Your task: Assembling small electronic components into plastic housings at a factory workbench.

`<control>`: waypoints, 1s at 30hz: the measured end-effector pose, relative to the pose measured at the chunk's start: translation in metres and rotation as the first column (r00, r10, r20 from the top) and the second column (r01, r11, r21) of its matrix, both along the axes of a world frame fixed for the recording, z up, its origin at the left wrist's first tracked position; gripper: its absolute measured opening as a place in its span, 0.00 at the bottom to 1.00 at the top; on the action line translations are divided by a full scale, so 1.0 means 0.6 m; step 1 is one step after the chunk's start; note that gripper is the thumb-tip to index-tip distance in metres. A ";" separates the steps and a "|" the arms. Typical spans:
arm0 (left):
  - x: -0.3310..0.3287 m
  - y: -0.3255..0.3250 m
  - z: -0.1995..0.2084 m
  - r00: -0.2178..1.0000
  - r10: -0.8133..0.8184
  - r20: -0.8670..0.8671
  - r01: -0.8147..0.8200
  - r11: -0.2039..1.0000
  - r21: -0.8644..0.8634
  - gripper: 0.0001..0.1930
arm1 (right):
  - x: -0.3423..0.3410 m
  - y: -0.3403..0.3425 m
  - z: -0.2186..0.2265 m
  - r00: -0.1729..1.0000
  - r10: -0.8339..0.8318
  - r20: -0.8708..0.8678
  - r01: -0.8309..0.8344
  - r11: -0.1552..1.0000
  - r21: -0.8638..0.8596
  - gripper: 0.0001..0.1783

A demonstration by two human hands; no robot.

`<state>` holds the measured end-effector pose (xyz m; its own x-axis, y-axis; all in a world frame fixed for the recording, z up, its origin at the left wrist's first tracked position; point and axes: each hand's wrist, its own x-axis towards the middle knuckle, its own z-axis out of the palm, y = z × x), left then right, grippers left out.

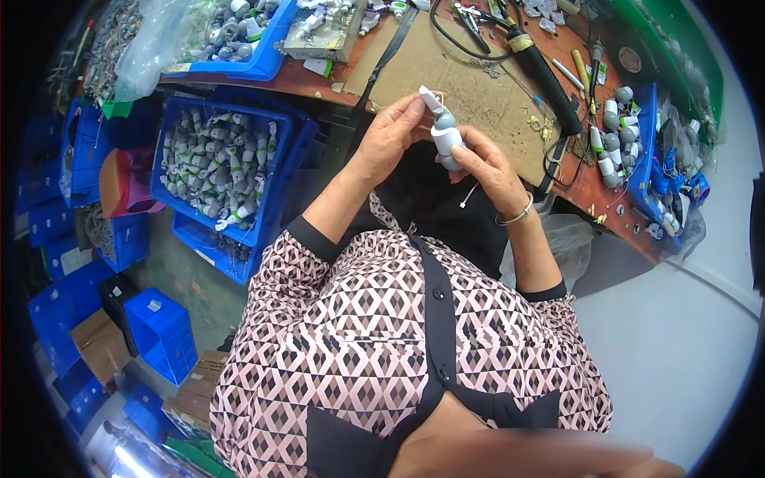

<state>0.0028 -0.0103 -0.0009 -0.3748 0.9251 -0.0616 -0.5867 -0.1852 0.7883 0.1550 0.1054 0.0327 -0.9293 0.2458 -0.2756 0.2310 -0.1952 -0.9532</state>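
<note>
Above my lap, at the table's front edge, both hands work on a small white and grey rounded device. My right hand [488,169] closes thumb and fingers around its body [446,140], a white band with grey bulges at either end. With the fingertips of my left hand [388,137] I pinch a white tapered piece [430,99] at the device's upper end. Whether that piece is joined to the grey part cannot be made out. A thin white cable with a small plug [464,204] hangs below my right hand.
Cardboard [486,99] covers the table ahead, with a black-handled tool [545,84] and its cord on it. Similar grey and white devices [612,143] lie at right beside a blue bin [644,147]. A blue crate [162,179] full of them stands at left, below a blue tray [267,56].
</note>
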 end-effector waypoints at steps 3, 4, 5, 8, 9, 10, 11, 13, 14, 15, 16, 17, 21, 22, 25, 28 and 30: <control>0.000 -0.005 0.005 0.998 -0.012 -0.065 0.013 1.000 0.013 0.22 | 0.004 -0.002 0.000 1.000 -0.006 0.016 0.005 0.999 0.042 0.22; 0.005 -0.007 0.010 0.999 -0.037 -0.037 0.037 0.999 -0.007 0.22 | 0.004 -0.004 0.000 1.000 -0.002 0.025 -0.001 0.993 0.122 0.22; 0.009 -0.008 0.010 0.998 -0.062 -0.009 0.061 0.998 -0.025 0.22 | 0.003 -0.006 -0.002 0.999 0.001 0.033 -0.008 0.979 0.202 0.21; 0.014 -0.008 0.005 0.998 -0.066 -0.021 0.064 0.996 -0.063 0.24 | 0.000 -0.013 -0.010 1.000 -0.014 -0.019 0.019 0.952 0.307 0.20; 0.014 -0.007 0.003 0.998 -0.066 -0.021 0.064 0.996 -0.064 0.24 | 0.000 -0.014 -0.011 1.000 -0.014 -0.019 0.019 0.952 0.307 0.20; 0.012 -0.005 0.000 0.999 -0.047 0.018 0.048 0.999 -0.025 0.24 | -0.001 -0.015 -0.010 1.000 0.008 0.009 -0.010 0.929 0.371 0.20; 0.012 -0.002 -0.002 0.998 -0.032 0.058 0.032 0.999 0.013 0.24 | 0.001 -0.015 -0.010 0.999 0.026 0.039 -0.040 0.900 0.433 0.20; 0.007 -0.002 -0.001 0.998 -0.027 0.065 0.027 1.000 0.003 0.24 | 0.006 -0.015 -0.011 0.999 0.027 0.037 -0.039 0.921 0.388 0.20; 0.003 -0.005 -0.005 0.998 -0.003 0.057 0.004 1.000 -0.009 0.23 | 0.008 -0.016 -0.008 0.999 0.035 0.007 -0.036 0.932 0.361 0.20; -0.001 -0.007 -0.007 0.999 0.021 0.050 -0.020 1.000 -0.020 0.23 | 0.009 -0.016 -0.006 0.999 0.043 -0.022 -0.034 0.942 0.333 0.20; -0.003 -0.008 -0.007 0.998 0.048 0.039 -0.047 0.999 -0.028 0.21 | 0.009 -0.015 -0.005 0.999 0.046 -0.022 -0.036 0.943 0.332 0.20; -0.002 -0.010 -0.008 0.998 0.049 0.040 -0.048 0.998 -0.029 0.21 | 0.010 -0.014 -0.004 0.999 0.030 -0.013 -0.026 0.963 0.268 0.20; 0.005 -0.012 0.003 0.998 0.046 0.034 -0.044 0.997 -0.068 0.17 | 0.009 -0.009 -0.007 0.999 0.006 0.048 -0.018 0.969 0.247 0.20; 0.008 -0.011 0.008 1.000 0.021 -0.008 -0.021 0.997 -0.079 0.17 | 0.010 -0.008 -0.010 0.999 0.004 0.051 -0.017 0.969 0.246 0.20; 0.010 -0.012 0.005 0.998 0.047 -0.049 -0.051 0.995 -0.087 0.15 | 0.009 -0.008 -0.016 0.998 -0.014 0.057 0.002 0.977 0.215 0.20; 0.003 -0.016 -0.008 0.988 0.071 -0.135 -0.090 0.985 -0.144 0.14 | 0.004 -0.008 -0.022 0.996 -0.001 0.086 -0.018 0.975 0.220 0.20; 0.000 -0.017 -0.007 0.973 0.066 -0.220 -0.102 0.983 -0.153 0.14 | 0.005 -0.011 -0.022 0.998 -0.021 0.059 0.010 0.982 0.190 0.20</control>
<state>0.0026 -0.0206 -0.0050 -0.4716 0.8738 -0.1188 -0.3898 -0.0857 0.9169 0.1580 0.0990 0.0198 -0.9079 0.3131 -0.2786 0.2880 -0.0169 -0.9575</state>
